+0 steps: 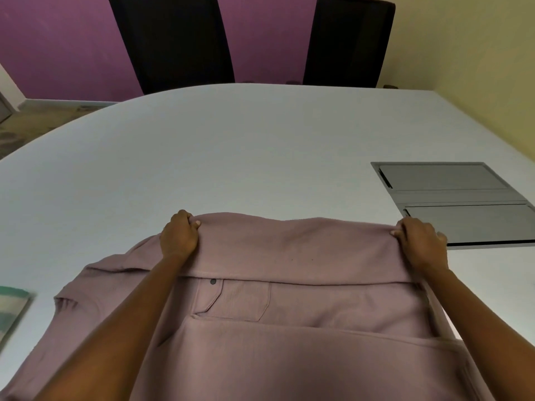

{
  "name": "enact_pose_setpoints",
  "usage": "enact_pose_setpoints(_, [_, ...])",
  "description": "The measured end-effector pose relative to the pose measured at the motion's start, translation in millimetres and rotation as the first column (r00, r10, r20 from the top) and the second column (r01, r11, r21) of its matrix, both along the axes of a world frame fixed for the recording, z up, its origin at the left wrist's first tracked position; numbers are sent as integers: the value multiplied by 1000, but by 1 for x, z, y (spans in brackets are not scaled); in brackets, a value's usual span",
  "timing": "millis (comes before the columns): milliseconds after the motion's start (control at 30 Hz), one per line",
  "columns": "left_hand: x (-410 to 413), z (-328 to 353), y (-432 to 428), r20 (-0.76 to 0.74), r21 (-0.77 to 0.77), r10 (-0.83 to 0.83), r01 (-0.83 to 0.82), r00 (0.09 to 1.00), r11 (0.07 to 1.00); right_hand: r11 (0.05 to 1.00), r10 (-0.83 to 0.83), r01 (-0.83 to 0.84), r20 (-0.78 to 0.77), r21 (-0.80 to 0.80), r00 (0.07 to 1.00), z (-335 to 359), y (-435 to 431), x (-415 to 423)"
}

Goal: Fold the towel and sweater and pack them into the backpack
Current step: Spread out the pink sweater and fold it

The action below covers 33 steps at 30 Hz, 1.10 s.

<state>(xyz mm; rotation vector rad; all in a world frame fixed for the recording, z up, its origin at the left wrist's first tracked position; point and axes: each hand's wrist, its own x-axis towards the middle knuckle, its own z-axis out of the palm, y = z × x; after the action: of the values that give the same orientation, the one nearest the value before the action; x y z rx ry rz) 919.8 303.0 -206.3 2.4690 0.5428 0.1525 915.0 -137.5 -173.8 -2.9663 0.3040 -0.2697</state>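
As left hand (179,237) and right hand (420,242) grip sweater (292,251), grey hatch (463,195) just beside

Bare left hand (179,237), bare right hand (421,244)

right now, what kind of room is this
Probably an office meeting room: a pale grey rounded table with a grey metal cable hatch set in it, and two black high-backed chairs behind.

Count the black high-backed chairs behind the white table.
2. One black high-backed chair stands past the far edge of the white table, left of centre; the other stands to its right. Others may be out of frame.
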Motion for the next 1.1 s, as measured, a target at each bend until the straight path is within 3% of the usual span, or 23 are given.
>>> enact_pose_setpoints(67, [-2, -2, -1, 10, -6, 26, -26, 1000, 1000, 998, -35, 33, 60, 47, 998, 1, 3, 2])
enact_pose_setpoints(233, [2, -11, 12, 8, -18, -121, 121, 993, 993, 980, 31, 34, -314, 198, 949, -16, -10, 12])
enact_pose_setpoints(333, [12, -1, 25, -152, -134, -266, 247, 952, 960, 948, 139, -3, -405, 318, 904, -5, -15, 19])
enact_pose_setpoints(433, [22, 9, 30, -345, -98, -320, 305, 882, 947, 973, 140, -26, -499, 228, 855, 3, -19, 30])
enact_pose_setpoints(567, [25, 21, 23, -367, 33, -294, 328, 883, 944, 983, 22, -120, -568, -137, 823, 16, -6, 36])
enact_pose_setpoints(700, [19, 35, 14, -278, 334, -233, 321, 932, 886, 964, 24, -119, -371, -236, 928, 22, 1, 26])
enact_pose_setpoints(767, [13, 42, 9, -198, 396, -218, 281, 956, 874, 970, 27, -87, -255, -228, 967, 22, -1, 19])
enact_pose_setpoints(967, [-14, 54, -2, 176, 351, -199, 127, 964, 928, 981, 116, -81, 194, -177, 974, 30, -1, -10])
enact_pose_setpoints(1100, [-51, 49, 3, 255, 357, -260, 160, 931, 921, 968, 178, -130, 223, -213, 959, 26, -9, -50])
